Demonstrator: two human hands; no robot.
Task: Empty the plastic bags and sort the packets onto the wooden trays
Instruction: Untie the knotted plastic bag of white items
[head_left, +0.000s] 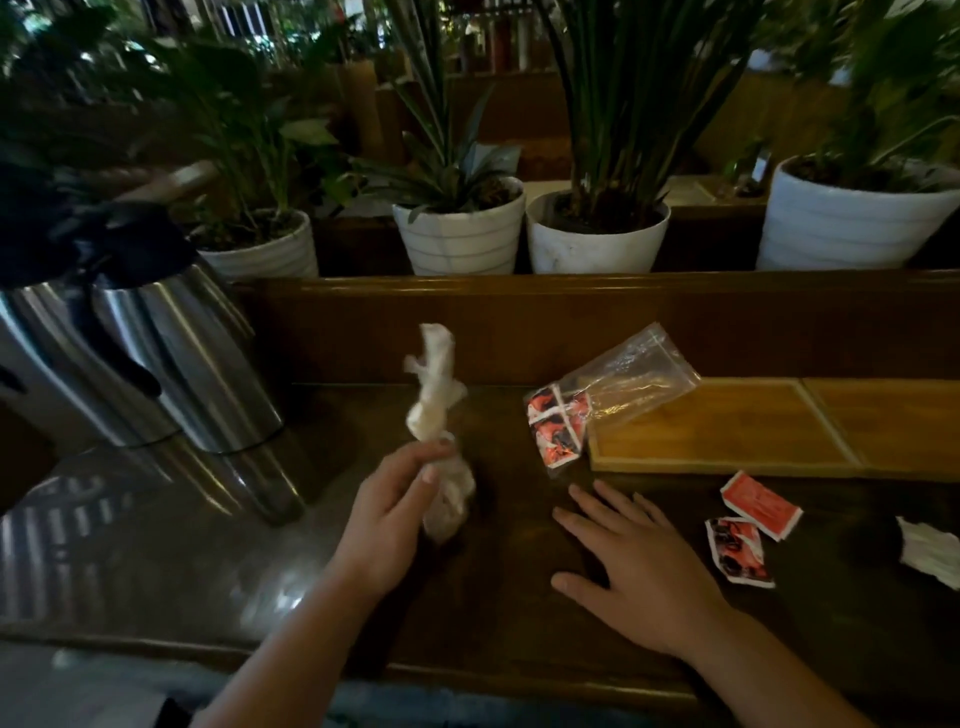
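Note:
My left hand (395, 512) grips a twisted whitish plastic bag (435, 400) that stands up above the dark table; its contents are hidden. My right hand (631, 558) lies flat on the table with fingers spread, holding nothing. A clear zip bag (631, 374) lies partly on the left end of a wooden tray (727, 431), with several red-and-white packets (558, 423) at its mouth. Two more red packets (761, 504) (737, 551) lie on the table right of my right hand. A second wooden tray (904, 421) adjoins the first.
Two steel thermos jugs (171, 353) stand at the left. White plant pots (460, 228) line a ledge behind the table. A white crumpled wrapper (930, 553) lies at the right edge. The table's front edge (467, 670) runs close to me.

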